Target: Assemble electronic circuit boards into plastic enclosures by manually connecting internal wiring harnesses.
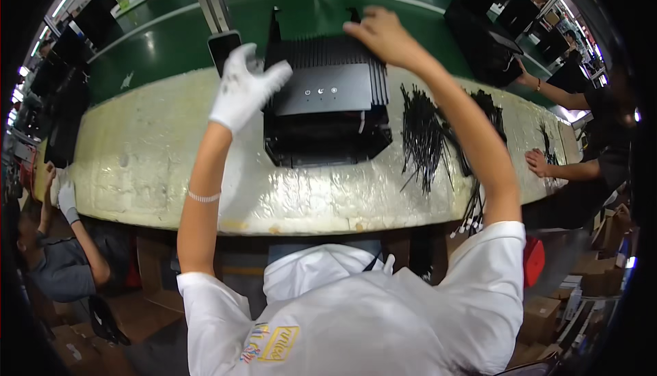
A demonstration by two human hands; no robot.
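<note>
A black appliance housing (pixel 328 130) with a ribbed top and a smooth grey control panel (pixel 325 90) sits on the work surface in front of me. My left hand (pixel 246 88), in a white glove, is over the housing's left edge with thumb and fingers spread, holding nothing I can see. Bare and slightly blurred, my right hand (pixel 389 37) is above the far right corner, by a thin black upright. Its thumb stands apart from the fingers and nothing shows between them. Whether either hand touches the housing I cannot tell.
Bundles of black cable ties or short cables (pixel 423 130) lie right of the housing. A dark-screened device (pixel 224 49) hangs on a metal post at the back left. Co-workers sit at both sides, one with a hand (pixel 536 162) on the table. Another black housing (pixel 489 54) stands far right.
</note>
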